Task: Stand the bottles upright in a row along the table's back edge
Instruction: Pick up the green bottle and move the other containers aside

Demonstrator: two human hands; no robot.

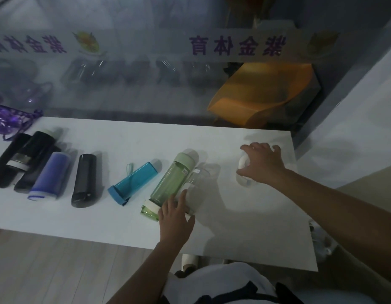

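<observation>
Two hands [175, 213] [263, 164], eight bottles [168, 183] lying.

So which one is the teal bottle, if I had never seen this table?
Start at the white table and follow the row of lying bottles to its middle. The teal bottle lies there between the black bottle and the green bottle, the only see-through blue, square-sided one.

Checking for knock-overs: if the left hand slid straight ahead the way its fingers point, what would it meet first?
The left hand already rests on the clear bottle's near end, fingers pointing along it. Pushed onward, it would ride up that bottle, probably brushing the green bottle lying alongside; depth is uncertain.
</observation>
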